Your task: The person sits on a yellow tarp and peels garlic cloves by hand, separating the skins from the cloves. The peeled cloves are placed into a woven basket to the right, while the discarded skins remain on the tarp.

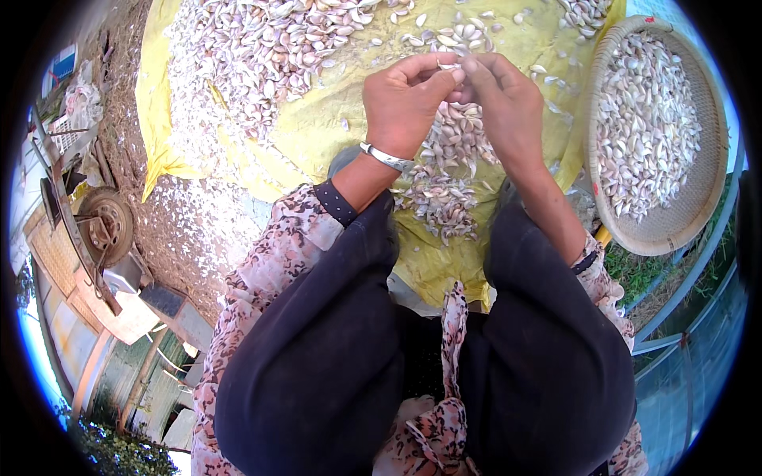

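Observation:
My left hand (400, 98), with a silvery bracelet at its wrist, pinches a pale garlic clove (447, 66) between thumb and fingers. Against it, my right hand (506, 98) closes thumb and forefinger on the same clove; the fingertips of both hands meet there and partly hide it. Below the hands, a small heap of garlic cloves (457, 134) lies on a yellow plastic sheet (333, 122) between my knees. Just beyond my fingers sits another cluster of cloves (464, 38).
A large pile of garlic cloves (268, 53) covers the sheet's far left. At right stands a round woven basket (658, 235) holding many cloves (646, 128). White skins (208, 214) litter the ground at left, near a wheel (106, 226) of a cart.

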`<state>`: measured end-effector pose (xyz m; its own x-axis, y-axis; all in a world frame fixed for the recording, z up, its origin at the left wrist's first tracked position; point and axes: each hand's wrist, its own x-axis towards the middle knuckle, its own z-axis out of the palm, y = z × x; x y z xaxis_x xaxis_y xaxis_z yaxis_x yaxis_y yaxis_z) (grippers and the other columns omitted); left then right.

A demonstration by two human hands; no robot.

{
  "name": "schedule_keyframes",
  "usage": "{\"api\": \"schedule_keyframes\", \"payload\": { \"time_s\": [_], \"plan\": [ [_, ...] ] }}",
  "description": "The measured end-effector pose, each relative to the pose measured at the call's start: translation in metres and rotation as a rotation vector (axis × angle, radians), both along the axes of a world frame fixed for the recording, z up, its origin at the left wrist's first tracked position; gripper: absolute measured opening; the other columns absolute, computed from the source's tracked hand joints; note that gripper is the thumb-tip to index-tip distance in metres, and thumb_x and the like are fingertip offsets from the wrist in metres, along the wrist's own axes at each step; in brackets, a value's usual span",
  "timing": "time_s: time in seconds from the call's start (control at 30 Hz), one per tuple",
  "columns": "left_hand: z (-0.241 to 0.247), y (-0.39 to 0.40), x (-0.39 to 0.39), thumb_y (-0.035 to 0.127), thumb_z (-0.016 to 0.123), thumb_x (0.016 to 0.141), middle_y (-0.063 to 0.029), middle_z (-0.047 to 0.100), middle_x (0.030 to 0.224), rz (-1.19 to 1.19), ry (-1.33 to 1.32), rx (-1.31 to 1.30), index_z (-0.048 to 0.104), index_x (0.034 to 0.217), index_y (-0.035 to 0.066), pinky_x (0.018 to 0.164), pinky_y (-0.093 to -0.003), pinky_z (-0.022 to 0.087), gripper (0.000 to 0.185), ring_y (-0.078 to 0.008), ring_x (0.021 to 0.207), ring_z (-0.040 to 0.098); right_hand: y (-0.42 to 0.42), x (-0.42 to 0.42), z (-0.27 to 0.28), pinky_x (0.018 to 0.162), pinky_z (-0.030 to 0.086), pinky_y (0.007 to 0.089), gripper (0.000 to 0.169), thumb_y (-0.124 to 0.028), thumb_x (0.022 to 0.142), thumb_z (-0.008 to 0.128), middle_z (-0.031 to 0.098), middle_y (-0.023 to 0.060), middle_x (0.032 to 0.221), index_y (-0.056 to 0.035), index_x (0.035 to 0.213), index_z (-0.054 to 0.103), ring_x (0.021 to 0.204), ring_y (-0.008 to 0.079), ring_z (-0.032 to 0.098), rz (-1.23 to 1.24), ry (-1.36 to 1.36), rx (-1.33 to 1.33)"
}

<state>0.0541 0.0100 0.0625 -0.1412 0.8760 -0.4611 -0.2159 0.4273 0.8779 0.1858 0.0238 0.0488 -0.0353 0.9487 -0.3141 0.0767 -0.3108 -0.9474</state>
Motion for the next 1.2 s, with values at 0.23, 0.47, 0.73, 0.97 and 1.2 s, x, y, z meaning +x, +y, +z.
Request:
{"api": "schedule_keyframes", "payload": {
  "time_s": [0.23,0.47,0.73,0.97,1.2],
  "plan": [
    [-0.011,-0.005,-0.002,0.000,0.066,0.086,-0.0096,0.070,0.087,-0.087,0.221,0.134,0.066,0.112,-0.007,0.067,-0.0216,0.055,0.027,-0.0115,0.073,0.068,-0.001,-0.003,0.004,0.056,0.048,0.0222,0.017,-0.015,0.094,0.060,0.068,0.0035,0.069,-0.0003,0.092,0.068,0.063,0.0062,0.063,-0.001,-0.020,-0.026],
    [-0.018,-0.003,-0.002,-0.001,0.065,0.086,-0.0078,0.070,0.083,-0.166,0.410,0.247,0.066,0.112,-0.005,0.064,-0.0211,0.055,0.026,-0.0099,0.069,0.066,-0.003,-0.004,0.004,0.054,0.047,0.0227,0.017,-0.016,0.093,0.060,0.068,0.0039,0.070,0.0000,0.091,0.067,0.063,0.0061,0.063,-0.025,-0.018,-0.019],
    [-0.007,-0.002,0.000,0.003,0.063,0.088,-0.0065,0.070,0.080,-0.171,0.292,0.117,0.068,0.113,-0.002,0.058,-0.0201,0.052,0.025,-0.0081,0.068,0.066,-0.003,0.004,0.003,0.056,0.048,0.0230,0.019,-0.017,0.094,0.060,0.069,0.0042,0.074,-0.0001,0.099,0.067,0.060,0.0072,0.061,-0.034,0.092,-0.097],
    [-0.006,0.007,-0.015,0.006,0.062,0.090,-0.0083,0.070,0.084,-0.377,0.215,-0.006,0.062,0.120,-0.005,0.062,-0.0221,0.054,0.032,-0.0108,0.070,0.067,0.006,0.021,-0.015,0.065,0.052,0.0305,0.024,-0.008,0.086,0.067,0.068,0.0076,0.089,-0.0081,0.109,0.070,0.075,0.0183,0.067,0.217,-0.225,0.496],
    [0.006,0.005,-0.019,0.004,0.065,0.089,-0.0119,0.070,0.087,-0.262,0.097,0.019,0.057,0.117,-0.007,0.064,-0.0240,0.056,0.032,-0.0136,0.073,0.068,0.006,0.018,-0.013,0.065,0.053,0.0333,0.016,-0.006,0.084,0.067,0.067,0.0093,0.085,-0.0054,0.100,0.069,0.074,0.0248,0.067,0.265,-0.298,0.501]
  ]
}}
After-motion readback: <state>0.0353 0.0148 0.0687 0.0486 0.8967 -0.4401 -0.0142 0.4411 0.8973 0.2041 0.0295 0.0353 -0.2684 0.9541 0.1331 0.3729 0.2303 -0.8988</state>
